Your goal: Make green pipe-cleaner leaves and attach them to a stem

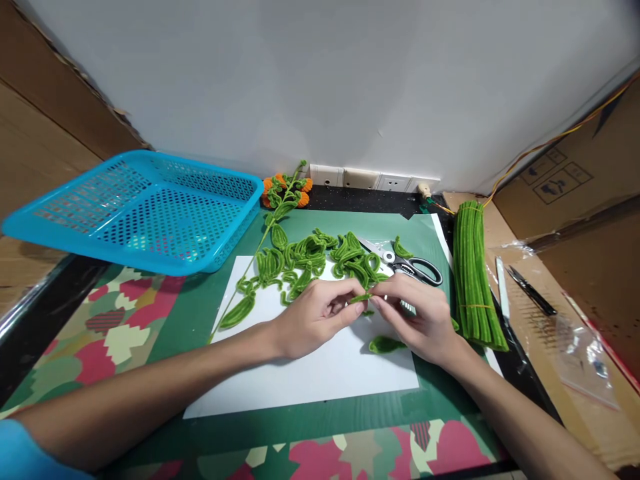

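My left hand (317,320) and my right hand (423,320) meet over a white sheet of paper (300,387). Both pinch a short green pipe cleaner (361,299) between thumb and fingertips, mostly covered by the fingers. Just below my right hand lies a green pipe cleaner leaf (386,344) on the paper. Beyond my hands is a pile of looped green pipe cleaner pieces (305,250). Scissors (420,270) with dark handles rest behind my right hand, their blades pointing to the pile.
A blue plastic basket (200,263) stands at the left. Behind the pile lies a long stem (257,250) with leaves and orange flowers (303,198). On the right are a bundle of green pipe cleaners (473,273), a white-handled tool (503,290), a black pointed tool (533,291) and cardboard boxes (570,180).
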A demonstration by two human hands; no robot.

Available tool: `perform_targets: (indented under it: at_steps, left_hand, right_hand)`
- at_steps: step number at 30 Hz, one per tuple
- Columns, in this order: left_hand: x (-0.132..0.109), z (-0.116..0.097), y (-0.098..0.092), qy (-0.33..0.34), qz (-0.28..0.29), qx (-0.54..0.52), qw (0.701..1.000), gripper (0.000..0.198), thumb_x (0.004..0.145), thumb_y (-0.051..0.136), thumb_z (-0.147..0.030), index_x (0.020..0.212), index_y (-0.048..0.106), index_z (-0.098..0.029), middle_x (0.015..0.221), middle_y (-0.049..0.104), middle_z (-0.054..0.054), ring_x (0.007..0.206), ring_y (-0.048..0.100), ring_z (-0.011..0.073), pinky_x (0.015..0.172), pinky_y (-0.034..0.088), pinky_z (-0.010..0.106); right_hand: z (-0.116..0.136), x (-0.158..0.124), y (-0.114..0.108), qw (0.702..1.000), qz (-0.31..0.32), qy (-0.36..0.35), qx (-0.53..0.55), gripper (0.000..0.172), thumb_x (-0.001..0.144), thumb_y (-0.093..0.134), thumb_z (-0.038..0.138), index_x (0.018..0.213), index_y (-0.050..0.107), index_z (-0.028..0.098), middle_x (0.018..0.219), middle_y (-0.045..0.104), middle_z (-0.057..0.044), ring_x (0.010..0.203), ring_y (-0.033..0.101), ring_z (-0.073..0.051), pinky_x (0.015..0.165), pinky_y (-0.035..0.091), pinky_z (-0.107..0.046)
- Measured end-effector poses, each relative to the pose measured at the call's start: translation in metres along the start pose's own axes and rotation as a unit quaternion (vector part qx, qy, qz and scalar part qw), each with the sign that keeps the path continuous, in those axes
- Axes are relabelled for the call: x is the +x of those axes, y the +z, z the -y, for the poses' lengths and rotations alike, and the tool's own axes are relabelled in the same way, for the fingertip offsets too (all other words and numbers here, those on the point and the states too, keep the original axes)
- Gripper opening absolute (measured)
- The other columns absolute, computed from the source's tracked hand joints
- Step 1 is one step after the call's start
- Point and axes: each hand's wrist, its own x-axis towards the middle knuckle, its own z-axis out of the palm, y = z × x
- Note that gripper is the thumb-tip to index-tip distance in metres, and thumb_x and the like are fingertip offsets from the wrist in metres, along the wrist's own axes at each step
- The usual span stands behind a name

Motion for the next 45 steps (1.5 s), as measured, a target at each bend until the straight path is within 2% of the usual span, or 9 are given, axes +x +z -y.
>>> perform_targets:
  at_steps: [3, 7, 10, 13, 16, 21, 26, 33, 45]
  left_hand:
    - [0.000, 0.001, -0.001, 0.003, 0.009, -0.004, 1.000, 0.035, 0.108, 0.056, -0.045, 0.098, 0.069, -0.014, 0.076, 0.053, -0.004, 0.066, 0.042, 0.0102, 0.060, 0.031, 0.025]
    - [0.000, 0.003, -0.004, 0.017, 0.040, -0.037, 0.998, 0.045, 0.110, 0.049, -0.051, 0.088, 0.064, -0.015, 0.073, 0.052, -0.003, 0.064, 0.045, 0.0107, 0.061, 0.035, 0.026]
    - [-0.001, 0.002, -0.004, 0.018, 0.039, -0.049, 0.998, 0.048, 0.113, 0.045, -0.049, 0.080, 0.059, -0.016, 0.071, 0.055, -0.002, 0.063, 0.049, 0.0102, 0.063, 0.039, 0.025]
    - [-0.001, 0.001, -0.002, 0.000, 0.036, -0.054, 0.998, 0.042, 0.111, 0.051, -0.047, 0.086, 0.064, -0.015, 0.071, 0.057, -0.003, 0.061, 0.049, 0.0094, 0.059, 0.038, 0.023]
    - [0.000, 0.002, -0.001, -0.013, 0.047, -0.081, 0.996, 0.043, 0.110, 0.053, -0.051, 0.091, 0.066, -0.015, 0.070, 0.059, -0.002, 0.058, 0.050, 0.0084, 0.054, 0.038, 0.021]
    - [0.001, 0.006, 0.000, -0.018, 0.052, -0.116, 0.992, 0.049, 0.107, 0.057, -0.057, 0.085, 0.064, -0.014, 0.069, 0.058, -0.002, 0.055, 0.049, 0.0072, 0.049, 0.035, 0.020]
    - [0.001, 0.008, 0.001, -0.035, 0.049, -0.147, 0.987, 0.052, 0.104, 0.061, -0.062, 0.085, 0.064, -0.014, 0.071, 0.058, -0.001, 0.056, 0.050, 0.0074, 0.049, 0.038, 0.020]
    - [0.000, 0.005, -0.001, -0.051, 0.070, -0.137, 0.987, 0.049, 0.107, 0.057, -0.060, 0.089, 0.063, -0.015, 0.074, 0.057, -0.002, 0.057, 0.051, 0.0073, 0.052, 0.041, 0.020]
    - [0.001, 0.004, -0.003, -0.051, 0.089, -0.120, 0.987, 0.048, 0.109, 0.052, -0.058, 0.089, 0.062, -0.015, 0.075, 0.057, -0.001, 0.058, 0.054, 0.0084, 0.053, 0.043, 0.021]
  right_hand:
    - [0.001, 0.000, 0.001, 0.999, -0.008, 0.020, 0.026, 0.011, 0.104, 0.064, 0.012, 0.108, 0.071, 0.019, 0.087, 0.072, -0.004, 0.069, 0.061, -0.014, 0.062, 0.051, -0.029]
    - [0.000, 0.000, 0.002, 0.999, -0.013, 0.002, 0.035, 0.014, 0.102, 0.065, 0.010, 0.110, 0.073, 0.019, 0.091, 0.074, -0.006, 0.073, 0.064, -0.016, 0.063, 0.054, -0.030]
    - [-0.002, -0.001, 0.001, 0.998, -0.015, -0.012, 0.054, 0.017, 0.101, 0.066, 0.010, 0.112, 0.075, 0.019, 0.095, 0.075, -0.008, 0.079, 0.068, -0.016, 0.065, 0.057, -0.030]
    - [-0.004, 0.000, -0.001, 0.996, -0.015, -0.007, 0.083, 0.016, 0.100, 0.069, 0.011, 0.111, 0.077, 0.020, 0.096, 0.076, -0.007, 0.079, 0.068, -0.016, 0.066, 0.057, -0.030]
    - [-0.005, 0.001, -0.001, 0.990, -0.007, 0.035, 0.140, 0.015, 0.100, 0.071, 0.013, 0.109, 0.080, 0.022, 0.094, 0.078, -0.006, 0.079, 0.068, -0.016, 0.066, 0.057, -0.031]
    - [-0.008, 0.000, 0.002, 0.951, 0.009, 0.141, 0.274, 0.008, 0.095, 0.081, 0.020, 0.101, 0.084, 0.023, 0.092, 0.079, -0.005, 0.081, 0.070, -0.016, 0.067, 0.058, -0.030]
    - [-0.007, -0.002, 0.006, 0.888, 0.016, 0.223, 0.401, 0.010, 0.091, 0.085, 0.025, 0.101, 0.086, 0.024, 0.089, 0.074, -0.003, 0.053, 0.060, -0.009, 0.042, 0.051, -0.022]
    - [-0.008, 0.001, 0.005, 0.892, 0.004, 0.224, 0.391, 0.005, 0.089, 0.087, 0.026, 0.093, 0.087, 0.022, 0.085, 0.076, -0.005, 0.056, 0.061, -0.009, 0.043, 0.051, -0.020]
    - [-0.009, 0.000, 0.005, 0.874, 0.014, 0.242, 0.421, 0.007, 0.089, 0.087, 0.026, 0.095, 0.087, 0.022, 0.087, 0.075, -0.003, 0.054, 0.064, -0.009, 0.045, 0.056, -0.023]
